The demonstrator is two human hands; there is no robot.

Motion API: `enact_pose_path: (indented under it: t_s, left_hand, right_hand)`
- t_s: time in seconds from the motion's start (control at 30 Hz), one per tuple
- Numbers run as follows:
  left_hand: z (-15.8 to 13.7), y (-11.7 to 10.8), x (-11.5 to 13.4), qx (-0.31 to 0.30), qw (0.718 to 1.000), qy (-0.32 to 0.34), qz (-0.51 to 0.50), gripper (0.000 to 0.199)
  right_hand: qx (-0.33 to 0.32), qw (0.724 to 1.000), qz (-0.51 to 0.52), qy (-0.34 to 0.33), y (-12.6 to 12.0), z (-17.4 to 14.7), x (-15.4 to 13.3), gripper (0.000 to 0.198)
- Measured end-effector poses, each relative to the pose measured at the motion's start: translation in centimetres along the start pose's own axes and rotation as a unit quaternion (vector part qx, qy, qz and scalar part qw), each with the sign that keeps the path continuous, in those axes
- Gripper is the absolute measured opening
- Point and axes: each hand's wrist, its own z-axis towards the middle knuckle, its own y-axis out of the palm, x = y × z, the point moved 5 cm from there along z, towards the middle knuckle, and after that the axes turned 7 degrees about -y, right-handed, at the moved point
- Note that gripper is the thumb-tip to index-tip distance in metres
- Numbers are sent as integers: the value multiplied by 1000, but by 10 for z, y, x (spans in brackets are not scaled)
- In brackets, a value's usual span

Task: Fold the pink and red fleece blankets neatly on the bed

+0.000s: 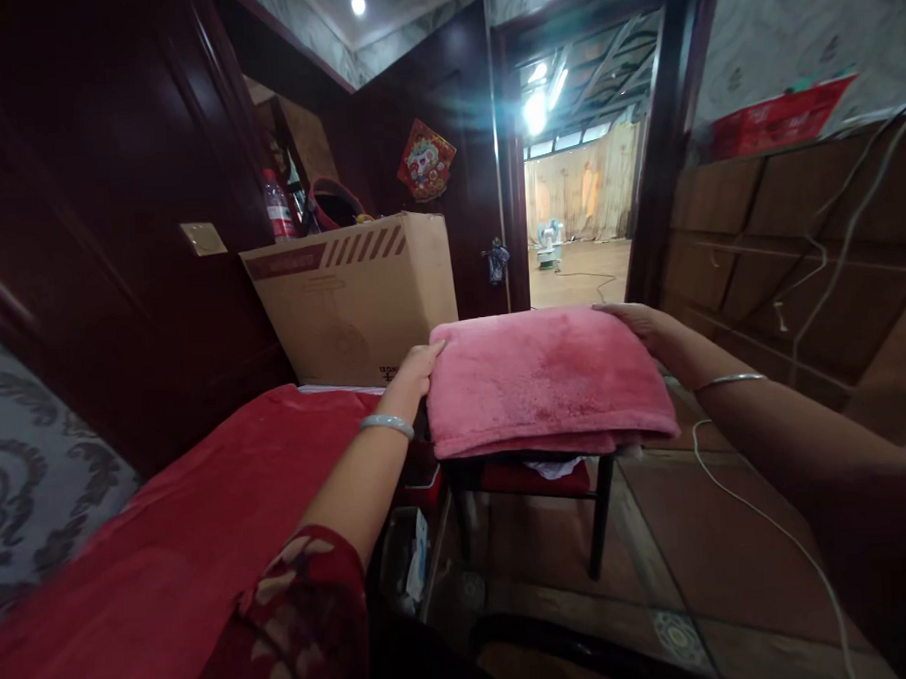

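A folded pink plush blanket [549,380] lies over a dark-framed chair [534,478] with a red seat. My left hand [422,366] grips its left edge, the thumb on top and the other fingers mostly out of sight. At the far right corner, my right hand [632,322] is closed on the fabric, with its fingertips partly hidden by the cloth. The front edge of the blanket hangs in uneven layers.
A red cloth-covered surface [226,480] runs along the left, with a large cardboard box [346,304] behind it. A white cable [769,541] crosses the tiled floor at right. Beyond the open doorway stands a fan [549,243]. Stacked brown boxes [815,224] line the right wall.
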Motion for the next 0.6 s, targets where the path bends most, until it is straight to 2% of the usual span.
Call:
enact_pose_path:
  t_s: [0.13, 0.3, 0.37, 0.43, 0.53, 0.6]
  left_hand:
    - [8, -7, -2, -8, 1000, -5, 9, 21]
    - [8, -8, 0, -27, 1000, 15, 3, 21]
    - [4, -7, 2, -41, 998, 45, -5, 21]
    - [0, -6, 2, -48, 996, 69, -11, 24]
    - [-5, -6, 2, -43, 996, 83, -7, 29]
    - [-8, -7, 2, -34, 995, 89, -2, 31]
  right_hand:
    - [-23, 992, 78, 99, -1, 4, 24, 37]
    - [-41, 979, 141, 144, -6, 4, 31, 39]
    - [-43, 976, 161, 143, -7, 3, 33, 33]
    - [-9, 981, 154, 120, -11, 3, 35, 27]
    - [46, 991, 101, 72, -18, 2, 36, 65]
    - [51, 997, 33, 45, -21, 0, 32, 74]
